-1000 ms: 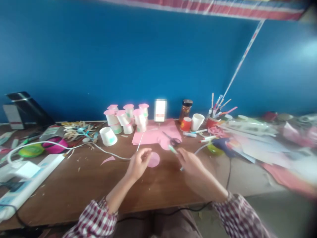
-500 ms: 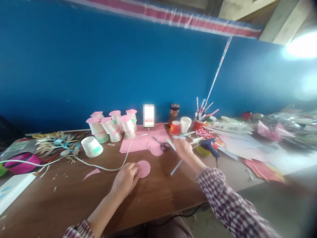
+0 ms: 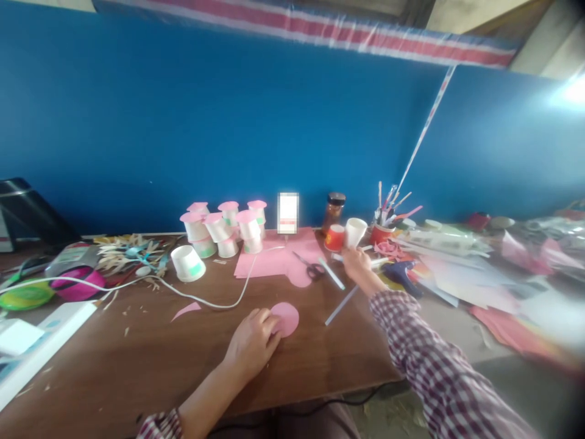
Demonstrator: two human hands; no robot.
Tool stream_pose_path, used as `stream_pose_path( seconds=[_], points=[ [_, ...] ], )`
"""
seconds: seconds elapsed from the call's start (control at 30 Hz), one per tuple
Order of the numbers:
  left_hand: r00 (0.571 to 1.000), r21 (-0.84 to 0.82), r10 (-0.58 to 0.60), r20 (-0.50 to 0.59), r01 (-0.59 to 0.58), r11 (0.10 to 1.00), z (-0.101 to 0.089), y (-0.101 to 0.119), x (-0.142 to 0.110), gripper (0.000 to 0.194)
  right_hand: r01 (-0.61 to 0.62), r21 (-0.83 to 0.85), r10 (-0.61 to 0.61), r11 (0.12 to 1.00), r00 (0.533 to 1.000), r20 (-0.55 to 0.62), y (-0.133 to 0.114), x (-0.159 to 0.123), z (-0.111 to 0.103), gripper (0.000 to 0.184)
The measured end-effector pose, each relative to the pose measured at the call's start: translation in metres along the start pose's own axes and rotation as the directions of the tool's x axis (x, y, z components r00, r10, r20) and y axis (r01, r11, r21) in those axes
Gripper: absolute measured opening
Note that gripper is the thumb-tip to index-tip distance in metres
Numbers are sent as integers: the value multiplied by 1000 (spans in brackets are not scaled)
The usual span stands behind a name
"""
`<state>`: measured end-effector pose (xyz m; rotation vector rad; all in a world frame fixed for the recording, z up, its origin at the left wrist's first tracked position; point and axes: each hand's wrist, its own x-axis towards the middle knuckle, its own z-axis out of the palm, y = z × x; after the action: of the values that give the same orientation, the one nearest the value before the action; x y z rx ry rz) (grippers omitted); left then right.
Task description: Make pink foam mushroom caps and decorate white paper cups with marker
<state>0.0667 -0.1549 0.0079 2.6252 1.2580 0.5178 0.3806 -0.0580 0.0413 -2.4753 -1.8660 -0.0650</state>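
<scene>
My left hand [image 3: 256, 341] is closed at the left edge of a pink paper circle [image 3: 287, 319], low over the brown table. My right hand [image 3: 359, 267] reaches to the back, just in front of a white paper cup [image 3: 355, 232] and beside a red cup [image 3: 334, 237]. Its fingers are curled, and whatever they hold is hidden. To its left lie a pale stick [image 3: 332, 274] and black-handled scissors [image 3: 314, 270], the scissors on pink paper [image 3: 260, 263]. A second translucent stick [image 3: 340, 306] lies nearer me. Right of that hand is a dark blue glue gun [image 3: 402, 274].
Stacked white cups with pink paper tops [image 3: 214, 228] stand at the back left, near a lone white cup [image 3: 188, 263]. A white cable [image 3: 201, 300] crosses the table to a power strip [image 3: 55, 344]. Papers and plastic [image 3: 448, 274] pile up at right.
The camera view has turned left, so most things sit further right. My right hand has moved away from the pale stick by the scissors, closer to the white cup. My left hand stays at the circle.
</scene>
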Motion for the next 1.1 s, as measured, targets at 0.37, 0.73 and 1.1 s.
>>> stream_pose_path(
  seconds=[0.37, 0.73, 1.1],
  points=[
    [981, -128, -26, -192, 1, 992, -15, 5, -3, 28, 359, 652, -373, 667, 919, -125, -30, -96, -22, 23],
    [983, 28, 118, 142, -124, 992, -40, 32, -38, 22, 411, 822, -716, 393, 698, -7, -65, -192, -31, 21],
    [948, 174, 207, 241, -252, 952, -47, 36, -45, 29, 448, 798, -741, 403, 672, -3, -72, -206, -42, 23]
  ],
)
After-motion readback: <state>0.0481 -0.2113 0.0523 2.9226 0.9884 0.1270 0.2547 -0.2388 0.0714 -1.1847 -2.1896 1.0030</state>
